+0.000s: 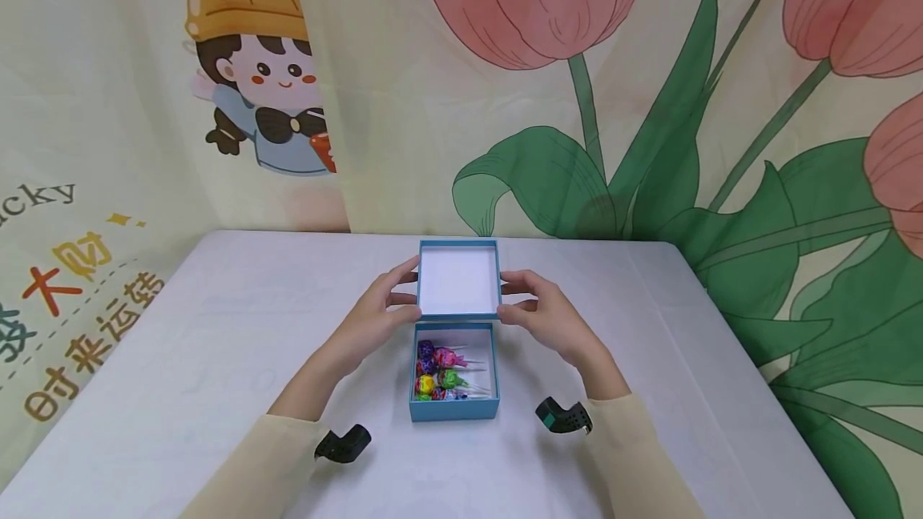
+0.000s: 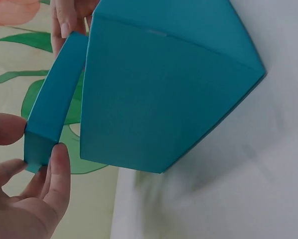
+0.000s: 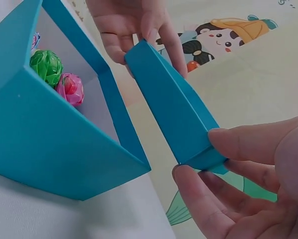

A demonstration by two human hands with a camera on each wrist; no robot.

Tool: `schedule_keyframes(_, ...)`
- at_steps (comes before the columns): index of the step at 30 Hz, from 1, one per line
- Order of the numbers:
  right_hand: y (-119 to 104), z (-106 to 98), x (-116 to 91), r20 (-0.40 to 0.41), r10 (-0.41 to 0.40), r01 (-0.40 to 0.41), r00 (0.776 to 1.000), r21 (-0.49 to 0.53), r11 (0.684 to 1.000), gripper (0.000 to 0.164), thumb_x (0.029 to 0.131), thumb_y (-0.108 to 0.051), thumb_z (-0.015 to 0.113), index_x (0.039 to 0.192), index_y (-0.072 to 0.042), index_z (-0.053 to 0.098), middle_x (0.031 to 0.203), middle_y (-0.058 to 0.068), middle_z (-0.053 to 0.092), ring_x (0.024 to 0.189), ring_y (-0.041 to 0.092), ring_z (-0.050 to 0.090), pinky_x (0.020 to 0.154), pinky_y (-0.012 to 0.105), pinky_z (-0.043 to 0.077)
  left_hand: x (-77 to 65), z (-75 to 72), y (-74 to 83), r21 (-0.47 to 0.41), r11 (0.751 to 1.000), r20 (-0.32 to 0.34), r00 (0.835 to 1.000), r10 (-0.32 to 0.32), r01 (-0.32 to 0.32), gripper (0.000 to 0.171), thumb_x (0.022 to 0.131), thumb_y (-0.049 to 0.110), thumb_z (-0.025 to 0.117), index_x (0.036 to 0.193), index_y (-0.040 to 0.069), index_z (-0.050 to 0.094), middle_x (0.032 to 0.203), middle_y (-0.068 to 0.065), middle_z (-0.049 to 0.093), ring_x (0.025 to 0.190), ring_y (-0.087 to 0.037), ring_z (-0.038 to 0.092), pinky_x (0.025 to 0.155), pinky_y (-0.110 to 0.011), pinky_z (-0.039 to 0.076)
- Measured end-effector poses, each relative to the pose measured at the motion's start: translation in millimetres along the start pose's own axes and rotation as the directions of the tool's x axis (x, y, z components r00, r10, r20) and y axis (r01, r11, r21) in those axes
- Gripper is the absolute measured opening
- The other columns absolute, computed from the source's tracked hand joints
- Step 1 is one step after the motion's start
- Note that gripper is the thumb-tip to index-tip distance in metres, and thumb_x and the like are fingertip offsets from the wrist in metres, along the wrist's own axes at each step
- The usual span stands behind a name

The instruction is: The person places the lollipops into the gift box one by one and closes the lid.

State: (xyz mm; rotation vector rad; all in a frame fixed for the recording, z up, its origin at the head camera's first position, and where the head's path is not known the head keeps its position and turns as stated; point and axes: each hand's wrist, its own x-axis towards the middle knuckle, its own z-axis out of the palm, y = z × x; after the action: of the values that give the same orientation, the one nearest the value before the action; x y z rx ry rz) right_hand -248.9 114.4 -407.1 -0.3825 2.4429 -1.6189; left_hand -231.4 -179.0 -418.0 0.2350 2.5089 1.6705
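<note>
A blue box lid (image 1: 458,279), white inside, is held up by both hands just behind and above the open blue box (image 1: 455,409). My left hand (image 1: 369,323) grips the lid's left side between thumb and fingers. On the opposite side my right hand (image 1: 548,317) pinches the lid's edge, thumb at the near corner. In the right wrist view the lid (image 3: 176,109) stands apart from the box (image 3: 54,139). Inside the box lie several wrapped lollipops (image 1: 449,379) in purple, pink, yellow and green, their white sticks pointing right.
The box rests on a table under a white cloth (image 1: 274,303). Behind it hangs a curtain (image 1: 389,102) printed with tulips and a cartoon figure. A black wrist camera (image 1: 344,444) is on the left sleeve, another camera (image 1: 564,416) on the right.
</note>
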Motion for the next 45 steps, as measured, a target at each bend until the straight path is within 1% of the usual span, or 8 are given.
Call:
schedule_keyframes(5,4,-1,-5,0.022,0.001,-0.001,1.0,0.002,1.0,0.06,0.098,-0.017,0.078,0.153,-0.016,0.053,0.143,0.011,0.062,0.11,0.024,0.07,0.102,0.045,0.059,-8.5,2.7,-0.6,-0.002,1.0,0.007,1.0,0.012,-0.012,0.077,0.104,0.018,0.065,0.17,0.031,0.027,0.167,-0.013,0.038,0.14,-0.034,0.053,0.112,-0.059,0.049)
schedule_keyframes(10,4,-2,-7,0.045,-0.006,0.005,0.999,0.02,1.0,0.06,0.098,-0.014,0.077,0.153,-0.015,0.052,0.143,0.012,0.061,0.11,0.024,0.071,0.101,0.045,0.059,-13.2,4.2,0.4,-0.006,1.0,0.004,1.0,0.02,-0.02,0.077,0.104,0.016,0.065,0.17,0.029,0.027,0.167,-0.014,0.038,0.139,-0.034,0.054,0.112,-0.058,0.049)
schedule_keyframes(22,1,-5,-6,0.066,0.0,-0.003,0.998,0.037,0.999,0.061,0.098,-0.012,0.077,0.153,-0.014,0.05,0.143,0.013,0.061,0.111,0.026,0.07,0.101,0.045,0.059,-13.7,4.7,-0.6,-0.031,0.999,0.001,0.999,0.039,-0.039,0.077,0.104,0.013,0.065,0.169,0.029,0.028,0.166,-0.014,0.038,0.139,-0.035,0.053,0.111,-0.056,0.051)
schedule_keyframes(26,0,-6,-6,0.058,0.001,-0.004,0.998,0.039,0.999,0.061,0.098,-0.012,0.078,0.152,-0.014,0.05,0.141,0.014,0.061,0.108,0.025,0.071,0.101,0.046,0.059,-13.2,4.3,-0.6,-0.027,0.999,0.005,0.999,0.047,-0.047,0.077,0.104,0.013,0.065,0.169,0.028,0.028,0.166,-0.015,0.038,0.138,-0.036,0.053,0.109,-0.056,0.052)
schedule_keyframes(33,-2,-6,-7,0.062,-0.007,0.006,0.998,0.025,1.0,0.074,0.098,-0.012,0.077,0.162,-0.022,0.04,0.139,0.013,0.06,0.103,0.024,0.072,0.098,0.045,0.059,-12.6,-0.7,3.2,-0.009,0.996,0.018,0.996,0.088,-0.088,0.079,0.102,0.01,0.068,0.169,0.025,0.028,0.164,-0.017,0.04,0.135,-0.037,0.056,0.109,-0.054,0.053)
schedule_keyframes(36,-5,-4,-7,0.058,-0.035,0.035,0.998,0.0,0.999,0.082,0.097,-0.01,0.079,0.165,-0.025,0.037,0.137,0.013,0.061,0.1,0.023,0.073,0.093,0.041,0.06,-14.0,-4.1,4.7,-0.001,0.994,0.015,0.994,0.107,-0.107,0.083,0.101,0.008,0.07,0.17,0.025,0.026,0.163,-0.017,0.039,0.133,-0.037,0.057,0.108,-0.054,0.053)
schedule_keyframes(39,-7,-1,-7,0.046,-0.061,0.062,0.997,-0.031,0.998,0.084,0.097,-0.01,0.079,0.167,-0.026,0.035,0.135,0.012,0.061,0.096,0.023,0.073,0.087,0.039,0.061,-15.0,-6.3,5.3,0.015,0.991,0.007,0.991,0.135,-0.135,0.087,0.1,0.006,0.071,0.171,0.026,0.025,0.161,-0.016,0.04,0.131,-0.036,0.058,0.108,-0.054,0.054)
schedule_keyframes(45,-8,5,-7,0.001,-0.106,0.106,0.994,-0.023,0.994,0.081,0.099,-0.009,0.075,0.167,-0.029,0.036,0.133,0.013,0.062,0.089,0.025,0.071,0.085,0.051,0.064,-15.1,-7.3,5.9,0.041,0.981,-0.024,0.982,0.189,-0.188,0.086,0.1,0.002,0.07,0.17,0.026,0.027,0.158,-0.016,0.042,0.129,-0.035,0.059,0.105,-0.051,0.056)
